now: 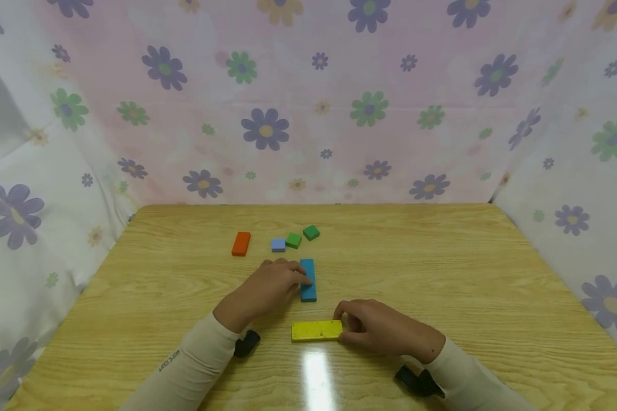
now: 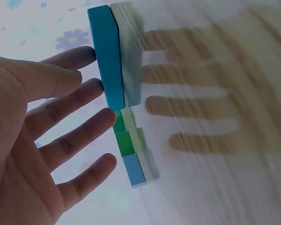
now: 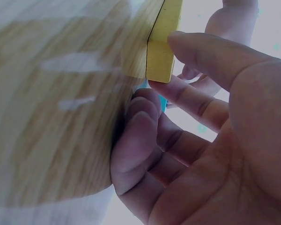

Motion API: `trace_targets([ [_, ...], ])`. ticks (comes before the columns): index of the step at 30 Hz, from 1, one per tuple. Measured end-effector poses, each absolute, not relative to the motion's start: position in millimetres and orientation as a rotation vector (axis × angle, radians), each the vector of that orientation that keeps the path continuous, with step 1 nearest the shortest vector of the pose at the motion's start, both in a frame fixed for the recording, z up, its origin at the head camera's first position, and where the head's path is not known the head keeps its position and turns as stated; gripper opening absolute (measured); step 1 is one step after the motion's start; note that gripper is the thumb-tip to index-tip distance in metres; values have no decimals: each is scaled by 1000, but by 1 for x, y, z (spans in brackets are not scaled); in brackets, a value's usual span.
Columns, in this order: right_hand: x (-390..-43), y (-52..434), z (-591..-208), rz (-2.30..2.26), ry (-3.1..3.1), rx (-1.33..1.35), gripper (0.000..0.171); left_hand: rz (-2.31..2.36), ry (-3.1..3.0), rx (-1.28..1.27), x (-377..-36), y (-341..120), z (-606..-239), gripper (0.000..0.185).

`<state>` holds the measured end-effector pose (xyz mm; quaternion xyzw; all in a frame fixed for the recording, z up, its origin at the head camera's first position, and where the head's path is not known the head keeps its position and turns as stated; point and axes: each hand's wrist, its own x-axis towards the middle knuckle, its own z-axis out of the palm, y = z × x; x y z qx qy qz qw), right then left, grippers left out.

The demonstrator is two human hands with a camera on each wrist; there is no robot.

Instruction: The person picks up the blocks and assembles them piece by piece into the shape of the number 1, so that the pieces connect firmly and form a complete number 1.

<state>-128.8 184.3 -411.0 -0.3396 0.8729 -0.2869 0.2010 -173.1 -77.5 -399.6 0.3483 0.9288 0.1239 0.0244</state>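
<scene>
A blue rectangular block (image 1: pixel 308 291) lies lengthwise away from me near the table's middle. My left hand (image 1: pixel 269 285) is at its left side, with fingers extended and fingertips at the block. In the left wrist view, that hand (image 2: pixel 42 122) shows an unfilled palm, and the blue block (image 2: pixel 107 58) is beyond the fingertips. Closer to me, a yellow rectangular block (image 1: pixel 316 330) lies crosswise. My right hand (image 1: pixel 380 328) pinches its right end between thumb and index finger. In the right wrist view, the thumb touches the yellow block (image 3: pixel 160 61), while the other fingers curl beneath.
Farther back lie a red-orange block (image 1: pixel 241 244), a small light-blue block (image 1: pixel 279 245) and two small green blocks (image 1: pixel 293 240). The wooden table (image 1: pixel 416 257) is bordered by a flowered cloth (image 1: pixel 313 85) behind and at both sides.
</scene>
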Motion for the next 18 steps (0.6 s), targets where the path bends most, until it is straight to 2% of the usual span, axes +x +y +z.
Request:
trace_targets([
  [12,-129,185,-411,-804,2435,-952,23,402,2870,1120,-170,-77,-400,26],
  [18,-129,185,-411,-801,2437,-952,23,369,2855,1096,-169,-78,-401,33],
])
